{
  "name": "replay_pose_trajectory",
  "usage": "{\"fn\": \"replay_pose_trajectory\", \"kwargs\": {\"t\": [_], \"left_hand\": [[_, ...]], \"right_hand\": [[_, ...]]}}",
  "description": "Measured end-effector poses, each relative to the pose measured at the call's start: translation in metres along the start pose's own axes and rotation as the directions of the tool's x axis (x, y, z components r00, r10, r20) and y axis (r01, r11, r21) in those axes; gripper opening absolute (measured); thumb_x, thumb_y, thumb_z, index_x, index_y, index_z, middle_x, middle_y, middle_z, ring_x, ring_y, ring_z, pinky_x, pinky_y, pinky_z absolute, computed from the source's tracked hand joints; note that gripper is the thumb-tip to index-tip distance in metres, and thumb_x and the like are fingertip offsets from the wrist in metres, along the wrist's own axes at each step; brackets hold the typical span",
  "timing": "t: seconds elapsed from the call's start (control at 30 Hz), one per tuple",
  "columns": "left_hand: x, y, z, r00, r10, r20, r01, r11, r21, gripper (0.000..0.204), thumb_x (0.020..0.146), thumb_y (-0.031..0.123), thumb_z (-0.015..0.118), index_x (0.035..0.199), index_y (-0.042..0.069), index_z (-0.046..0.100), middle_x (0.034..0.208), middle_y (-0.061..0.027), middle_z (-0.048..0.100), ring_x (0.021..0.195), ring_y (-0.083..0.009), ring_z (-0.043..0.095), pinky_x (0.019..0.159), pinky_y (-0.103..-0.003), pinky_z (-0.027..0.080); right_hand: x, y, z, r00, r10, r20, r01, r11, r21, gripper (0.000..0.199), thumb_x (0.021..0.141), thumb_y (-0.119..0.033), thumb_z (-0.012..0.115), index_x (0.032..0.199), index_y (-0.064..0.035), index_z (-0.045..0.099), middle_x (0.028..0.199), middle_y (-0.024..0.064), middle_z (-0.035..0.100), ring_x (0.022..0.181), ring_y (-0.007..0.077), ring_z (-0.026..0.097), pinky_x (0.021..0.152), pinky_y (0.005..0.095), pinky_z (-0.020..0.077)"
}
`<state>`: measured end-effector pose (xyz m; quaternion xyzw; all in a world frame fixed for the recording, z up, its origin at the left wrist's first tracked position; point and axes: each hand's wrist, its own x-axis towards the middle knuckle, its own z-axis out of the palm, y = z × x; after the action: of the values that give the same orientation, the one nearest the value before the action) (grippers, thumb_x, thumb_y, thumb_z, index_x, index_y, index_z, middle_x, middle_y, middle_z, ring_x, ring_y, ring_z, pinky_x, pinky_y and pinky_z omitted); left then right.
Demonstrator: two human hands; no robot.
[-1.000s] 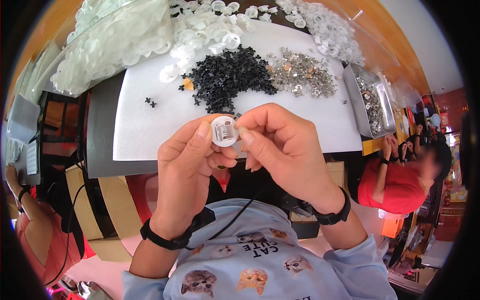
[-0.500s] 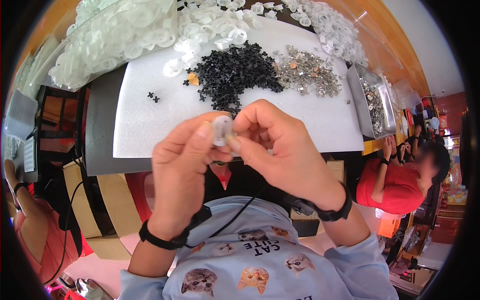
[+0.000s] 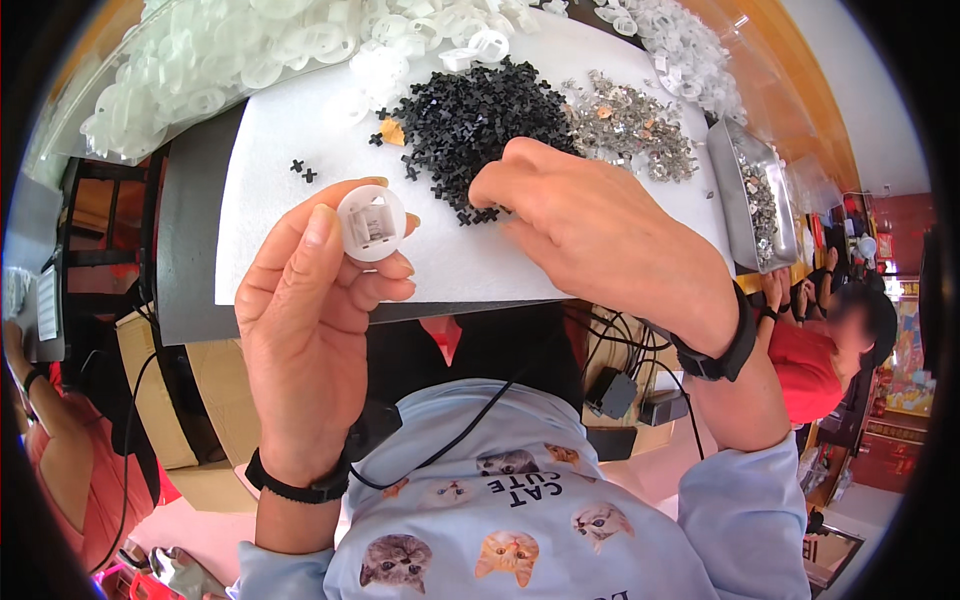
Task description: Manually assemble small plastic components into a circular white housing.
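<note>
My left hand (image 3: 305, 320) holds a small round white plastic cap (image 3: 371, 222) between thumb and fingertips, its open side facing me with a metal insert inside. My right hand (image 3: 590, 230) reaches forward over the white mat (image 3: 270, 240), fingertips pinched at the near edge of a heap of small black cross-shaped parts (image 3: 480, 115). Whether a black part is between those fingers is hidden.
A pile of small shiny metal pieces (image 3: 625, 125) lies right of the black heap. White plastic rings (image 3: 230, 60) fill the far left and back. A metal tray (image 3: 755, 195) stands at the right. Another person in red (image 3: 820, 360) sits at the right.
My right hand has left the cap and moved forward to the black heap. My left hand now holds the cap alone, lower and to the left.
</note>
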<state>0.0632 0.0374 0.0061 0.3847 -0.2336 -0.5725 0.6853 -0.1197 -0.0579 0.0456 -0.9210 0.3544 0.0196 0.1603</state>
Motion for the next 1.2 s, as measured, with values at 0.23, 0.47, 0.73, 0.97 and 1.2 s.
{"fn": "replay_pose_trajectory", "kwargs": {"t": [0.23,0.47,0.73,0.97,1.2], "left_hand": [[0.002,-0.009,0.000,1.000,-0.021,0.021,0.021,1.000,0.005,0.032,0.097,0.018,0.047,0.114,-0.008,0.057,0.093,-0.0178,0.067,0.074,-0.0139,0.065,0.066,-0.026,0.056],[0.003,-0.013,0.004,0.997,-0.042,0.061,0.040,0.999,0.031,0.037,0.099,0.019,0.041,0.120,-0.011,0.050,0.097,-0.0249,0.064,0.076,-0.0144,0.065,0.067,-0.023,0.057],[0.004,-0.012,0.002,0.998,-0.043,0.048,0.039,0.997,0.064,0.036,0.099,0.019,0.042,0.120,-0.009,0.051,0.098,-0.0225,0.065,0.074,-0.0125,0.064,0.067,-0.022,0.055],[0.002,-0.011,0.001,0.997,-0.039,0.061,0.035,0.997,0.070,0.037,0.099,0.020,0.041,0.121,-0.008,0.050,0.100,-0.0221,0.064,0.076,-0.0123,0.063,0.068,-0.022,0.055],[0.001,-0.012,0.003,0.997,-0.050,0.062,0.046,0.997,0.056,0.037,0.099,0.020,0.041,0.121,-0.008,0.049,0.100,-0.0225,0.064,0.075,-0.0126,0.063,0.068,-0.022,0.055]], "right_hand": [[-0.008,0.010,0.002,0.998,0.015,-0.069,-0.014,1.000,0.021,0.018,0.081,-0.002,0.051,0.099,-0.0038,0.057,0.093,0.0128,0.055,0.083,0.0335,0.057,0.069,0.0400,0.0465],[-0.006,0.007,0.012,0.991,-0.035,-0.130,0.047,0.995,0.089,0.020,0.081,-0.001,0.051,0.099,-0.0037,0.057,0.092,0.0124,0.055,0.081,0.0332,0.058,0.068,0.0397,0.0473],[-0.009,0.007,0.011,0.995,-0.029,-0.099,0.031,0.999,0.016,0.019,0.082,-0.002,0.051,0.100,-0.0038,0.057,0.091,0.0121,0.054,0.079,0.0331,0.058,0.066,0.0401,0.0474],[-0.012,0.005,0.012,0.989,-0.043,-0.143,0.043,0.999,-0.006,0.019,0.081,-0.002,0.052,0.099,-0.0040,0.057,0.088,0.0126,0.051,0.074,0.0341,0.056,0.062,0.0418,0.0452],[-0.013,0.003,0.017,0.986,-0.063,-0.157,0.054,0.997,-0.061,0.018,0.080,-0.002,0.055,0.097,-0.0039,0.057,0.088,0.0114,0.051,0.073,0.0325,0.057,0.060,0.0397,0.0462]]}}
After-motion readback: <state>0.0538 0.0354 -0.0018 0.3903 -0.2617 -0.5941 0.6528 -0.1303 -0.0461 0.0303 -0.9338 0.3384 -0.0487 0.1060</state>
